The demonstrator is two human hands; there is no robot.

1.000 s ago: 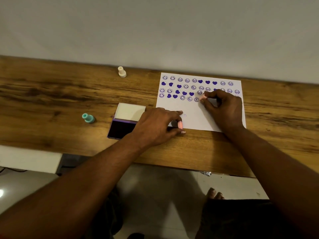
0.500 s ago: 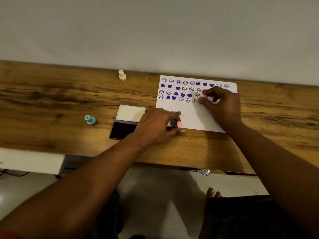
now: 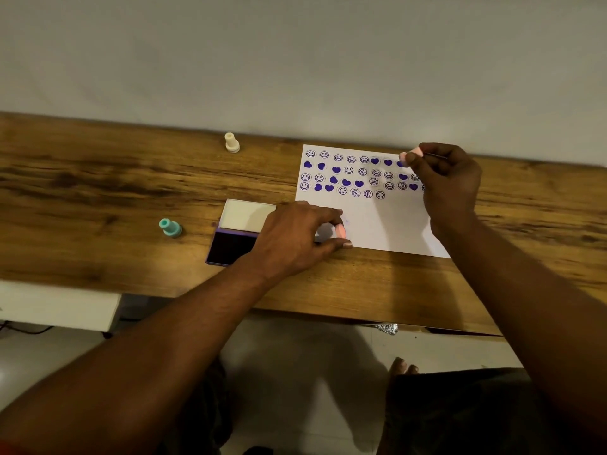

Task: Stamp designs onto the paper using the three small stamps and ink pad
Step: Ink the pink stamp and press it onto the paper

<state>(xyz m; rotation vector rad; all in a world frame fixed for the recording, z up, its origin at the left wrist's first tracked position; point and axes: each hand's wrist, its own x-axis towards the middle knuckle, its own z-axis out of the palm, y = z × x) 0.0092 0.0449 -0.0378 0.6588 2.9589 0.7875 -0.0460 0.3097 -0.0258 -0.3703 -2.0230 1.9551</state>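
My right hand (image 3: 450, 182) pinches the pink stamp (image 3: 409, 156) at its fingertips, over the far right of the paper (image 3: 387, 221). My left hand (image 3: 295, 238) pinches a small pink piece (image 3: 340, 230) at the paper's near corner, with the open ink pad (image 3: 243, 224) just behind its knuckles. The teal stamp (image 3: 170, 228) and cream stamp (image 3: 232, 143) stand further left on the wooden table (image 3: 82, 192), below a pale wall (image 3: 295, 60).

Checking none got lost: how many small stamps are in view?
3: a cream plastic stamp near the wall, a teal plastic stamp left of the purple ink pad, a pink stamp pinched in the right hand.

The left hand (image 3: 295, 234) rests arched on its fingertips, while the hovering right hand (image 3: 450, 178) pinches a small pink plastic stamp (image 3: 409, 156) between its fingertips.
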